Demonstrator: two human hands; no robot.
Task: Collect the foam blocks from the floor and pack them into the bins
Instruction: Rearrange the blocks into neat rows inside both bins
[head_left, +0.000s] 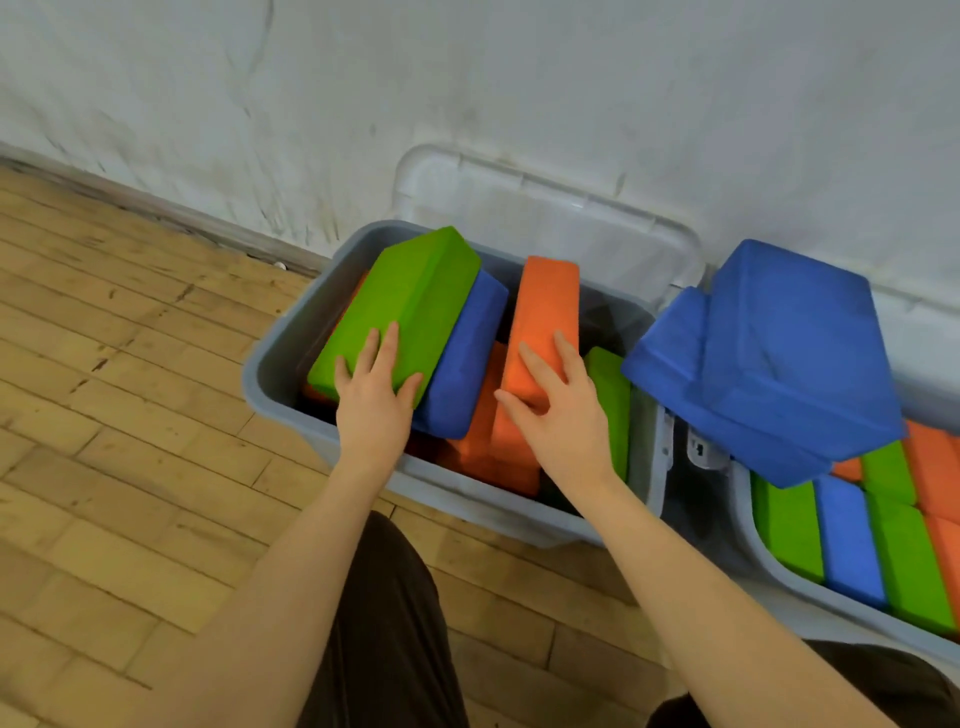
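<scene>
Left hand (375, 395) near frame centre, laid flat on the near end of a tilted green block (400, 306), fingers nearly straight and spread, thumb hooked round its near corner. Right hand (558, 410) just right of it, fingers extended along the top of an orange block (548, 322) standing on edge, thumb pressed to its left side in a loose hold. Between the two, a blue block (467, 358) leaning against the green one. All three inside the grey bin (291, 358) at centre, atop more orange blocks and beside another green one at its right wall. At right of frame, a second grey bin (748, 530) packed with rows of green, blue and orange blocks, two large blue blocks (779, 358) piled above its rim. Clear lid (545, 208) propped against the scuffed white wall (467, 78) behind. Wooden floor (130, 389) at left and bottom; no loose blocks visible there.
</scene>
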